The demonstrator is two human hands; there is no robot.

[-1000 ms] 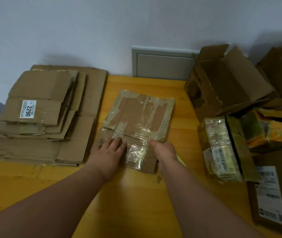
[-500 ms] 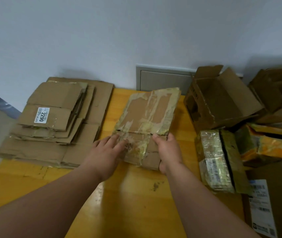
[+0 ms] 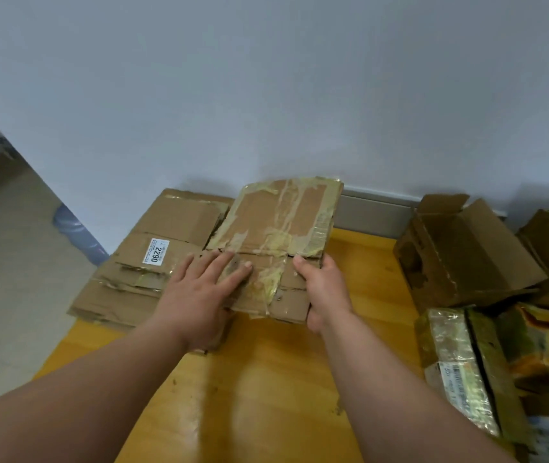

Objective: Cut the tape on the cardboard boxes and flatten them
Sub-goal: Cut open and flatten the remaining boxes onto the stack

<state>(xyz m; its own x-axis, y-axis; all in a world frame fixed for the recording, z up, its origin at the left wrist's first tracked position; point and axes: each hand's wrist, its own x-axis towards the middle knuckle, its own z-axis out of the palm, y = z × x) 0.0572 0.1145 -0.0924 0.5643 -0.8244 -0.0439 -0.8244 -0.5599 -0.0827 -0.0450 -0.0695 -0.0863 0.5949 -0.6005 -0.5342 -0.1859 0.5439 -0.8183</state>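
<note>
A flattened cardboard box [image 3: 276, 225], streaked with yellowed clear tape, is lifted off the wooden table [image 3: 266, 379] and tilted up toward the wall. My left hand [image 3: 199, 292] holds its near left part, fingers spread flat over the top face and thumb hidden beneath. My right hand [image 3: 325, 289] grips its near right edge, thumb on top and fingers curled under. To the left lies a stack of flattened boxes [image 3: 153, 262]; the top one bears a white label reading 2290.
An open empty cardboard box [image 3: 467, 252] lies on its side at the right. In front of it stands a taped parcel [image 3: 460, 365] with a barcode label, with more boxes [image 3: 547, 335] behind it. The table's left edge drops to the floor [image 3: 9, 279].
The flattened box lay on the table; both hands have lifted it and carried it left and away, toward the stack. The camera has tilted up toward the wall.
</note>
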